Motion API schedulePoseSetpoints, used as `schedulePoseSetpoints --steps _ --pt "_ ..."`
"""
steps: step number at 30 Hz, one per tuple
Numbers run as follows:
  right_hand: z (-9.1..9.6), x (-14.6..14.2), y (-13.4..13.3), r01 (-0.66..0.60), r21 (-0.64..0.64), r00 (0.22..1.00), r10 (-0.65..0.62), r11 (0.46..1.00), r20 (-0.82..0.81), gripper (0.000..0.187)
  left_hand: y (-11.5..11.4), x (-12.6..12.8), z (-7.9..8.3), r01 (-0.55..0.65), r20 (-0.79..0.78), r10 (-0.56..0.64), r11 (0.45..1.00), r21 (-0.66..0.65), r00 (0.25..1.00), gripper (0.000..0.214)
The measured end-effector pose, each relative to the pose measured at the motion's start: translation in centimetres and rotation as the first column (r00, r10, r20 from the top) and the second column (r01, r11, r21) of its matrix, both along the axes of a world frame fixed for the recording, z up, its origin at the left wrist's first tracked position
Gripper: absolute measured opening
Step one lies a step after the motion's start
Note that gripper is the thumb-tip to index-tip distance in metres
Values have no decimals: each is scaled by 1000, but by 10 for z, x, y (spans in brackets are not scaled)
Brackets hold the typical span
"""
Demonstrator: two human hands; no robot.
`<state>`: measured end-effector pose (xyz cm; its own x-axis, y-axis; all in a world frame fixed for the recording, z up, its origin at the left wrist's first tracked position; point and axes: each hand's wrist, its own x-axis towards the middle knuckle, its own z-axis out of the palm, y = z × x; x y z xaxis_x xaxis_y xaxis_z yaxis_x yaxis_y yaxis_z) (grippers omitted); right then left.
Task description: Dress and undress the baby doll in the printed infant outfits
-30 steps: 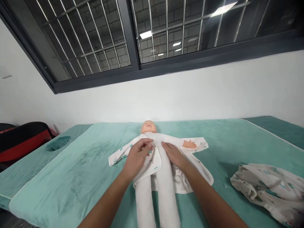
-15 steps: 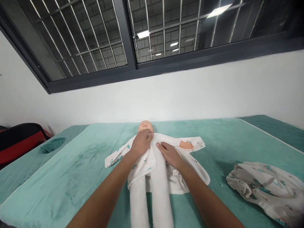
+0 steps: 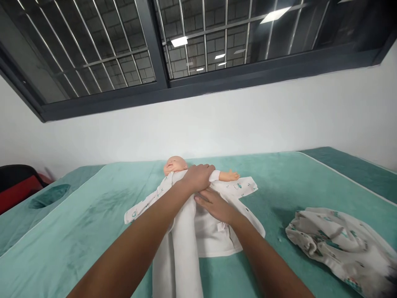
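- Far left edge: red and black object [image 3: 14, 188], partly cut off by the frame, beside the bed.
- Left of centre: teal cover [image 3: 93, 219] spread over the bed, with an oval hole [image 3: 48, 195] near its left end.
- Centre: doll [image 3: 182, 240] lies on its back on the teal cover. Its head [image 3: 173, 164] points to the wall and its white cloth legs run toward the camera.
- Under the doll: printed garment [image 3: 217, 240] lies opened out. One sleeve [image 3: 139, 207] is laid flat to the left and the other panel is spread to the right.
- Left hand [image 3: 198, 177]: the forearm crosses over the doll's body from lower left. The hand sits on the upper chest, just right of the head. The fingers are curled down over the shoulder. Cannot tell whether they pinch cloth or only press on it.
- Right hand [image 3: 215, 205]: lies palm down on the white front, just below the left hand and almost touching it. The fingers are straight and close together, with nothing gripped.
- Just right of the left hand: doll's bare arm [image 3: 229, 176] sticks out sideways, resting on the garment's right sleeve.
- Right: crumpled printed cloth [image 3: 338, 242] lies in a heap on the teal cover, well apart from the doll.
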<state>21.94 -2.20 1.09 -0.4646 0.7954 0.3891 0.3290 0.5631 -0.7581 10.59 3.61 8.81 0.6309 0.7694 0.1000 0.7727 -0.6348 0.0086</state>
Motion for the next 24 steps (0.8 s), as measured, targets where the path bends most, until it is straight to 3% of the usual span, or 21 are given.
schedulePoseSetpoints --steps 1,3,6,7,9,13,18,21,24 --pt "1 7 3 28 -14 999 -28 999 44 27 2 0 0 -5 -15 5 1000 10 1000 17" --pt "-1 26 12 232 -75 963 -218 970 156 22 3 -1 -1 -12 -31 13 999 30 999 15" --pt "-8 53 26 590 -148 794 -537 794 286 14 2 -6 -2 -6 -41 8 999 49 999 14" --pt "-11 59 29 636 -166 760 -576 753 300 13 1 -8 -2 -2 -45 5 999 52 999 14" --pt "-15 67 33 644 -213 759 -580 734 295 18 0 -11 -1 7 -57 -4 999 50 998 14" --pt "-11 75 35 566 -338 822 -545 752 166 25 -1 -20 4 21 -80 -21 1000 7 997 15" --pt "8 89 27 439 -494 829 -551 750 -99 34 -2 -25 8 -28 -64 24 997 -73 998 19" --pt "18 83 20 138 -605 775 -466 784 -427 36 -1 -14 -2 -97 6 98 990 -102 995 18" --pt "27 65 11 -109 -577 659 -375 809 -651 32 1 5 -21 -146 159 167 979 -140 973 20"
